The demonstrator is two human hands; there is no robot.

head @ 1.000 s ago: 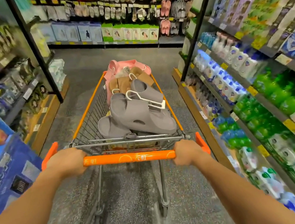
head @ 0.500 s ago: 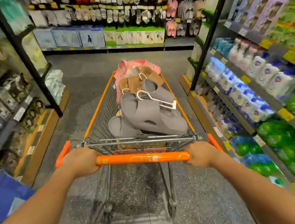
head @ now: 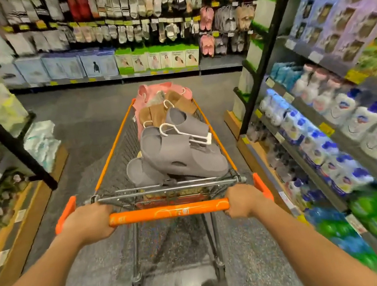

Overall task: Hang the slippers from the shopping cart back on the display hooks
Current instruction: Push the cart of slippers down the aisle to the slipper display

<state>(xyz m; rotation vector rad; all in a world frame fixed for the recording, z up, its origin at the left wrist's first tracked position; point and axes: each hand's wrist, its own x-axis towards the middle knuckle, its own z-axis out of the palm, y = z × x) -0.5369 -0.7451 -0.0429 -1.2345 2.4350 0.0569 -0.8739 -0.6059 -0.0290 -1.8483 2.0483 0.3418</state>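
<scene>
Aisle shelving: tall dark metal store racks [head: 263,45] on both sides of a speckled grey floor [head: 85,122]; right rack holds white and blue bottles [head: 355,120] and green packs, blurred.
Far display wall: hooks with hanging socks [head: 118,4] at centre, pink and grey slippers on hooks [head: 206,14] at its right end, boxed goods on the shelf below.
Cart: wire shopping cart with orange rim [head: 112,149], centred in the aisle, nose pointing at the far wall.
Handle: orange plastic push bar [head: 167,212], horizontal, nearest the camera.
Cargo, near end: grey foam slippers [head: 179,153] on a white plastic hanger [head: 186,133], piled on top.
Cargo, middle: brown fuzzy slippers [head: 153,115] behind the grey pair.
Cargo, far end: pink slippers [head: 146,95] at the cart's nose, partly hidden.
Left hand [head: 88,221]: fingers wrapped over the bar's left end, firm hold.
Right hand [head: 243,199]: fingers wrapped over the bar's right end, same hold.
</scene>
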